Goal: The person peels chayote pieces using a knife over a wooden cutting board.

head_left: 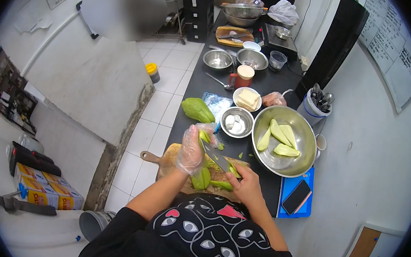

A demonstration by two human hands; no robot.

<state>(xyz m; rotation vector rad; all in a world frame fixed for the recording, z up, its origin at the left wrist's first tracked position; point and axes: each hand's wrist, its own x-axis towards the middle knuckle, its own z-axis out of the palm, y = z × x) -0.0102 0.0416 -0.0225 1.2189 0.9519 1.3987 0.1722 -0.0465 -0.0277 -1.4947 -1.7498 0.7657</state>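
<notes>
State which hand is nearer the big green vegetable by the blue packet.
Left. The left hand is on the near side of the big green vegetable; the right hand, holding the knife, is farther off to the right.

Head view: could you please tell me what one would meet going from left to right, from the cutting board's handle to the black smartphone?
Cutting board handle → gloved left hand → knife blade → right hand → black smartphone

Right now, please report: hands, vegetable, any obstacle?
Left hand, gloved, holding green piece. Right hand holding knife close to that piece. Possibly in the way: other green pieces on cutting board.
</notes>
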